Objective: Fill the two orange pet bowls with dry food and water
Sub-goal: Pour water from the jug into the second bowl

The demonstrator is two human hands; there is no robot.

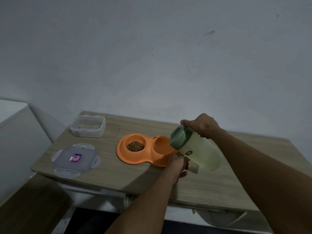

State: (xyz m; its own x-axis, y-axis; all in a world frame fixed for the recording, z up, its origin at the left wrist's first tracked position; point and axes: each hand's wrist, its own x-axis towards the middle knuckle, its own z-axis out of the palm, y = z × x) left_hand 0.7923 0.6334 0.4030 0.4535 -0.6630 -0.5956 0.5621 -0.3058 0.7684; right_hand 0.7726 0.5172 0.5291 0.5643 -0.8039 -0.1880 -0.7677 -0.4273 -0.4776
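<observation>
Kibble [135, 146] fills the left bowl [125, 141], while left hand [179, 166] and right hand [203, 125] clasp the jug [197, 149] tilted over the right bowl [159, 146], watering seemingly unfinished.

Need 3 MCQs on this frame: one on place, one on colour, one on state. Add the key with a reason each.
1. Where is the kibble? A) left bowl B) right bowl C) both bowls
2. What colour is the jug lid? A) orange B) green C) blue
3. How is the jug placed? A) upright on the table B) lying flat C) held tilted, lid end over the right bowl

Key:
1 A: brown pellets sit only in the left bowl.
2 B: the lid is plainly green.
3 C: the left hand grips the handle, the right hand holds the lid end.
</observation>
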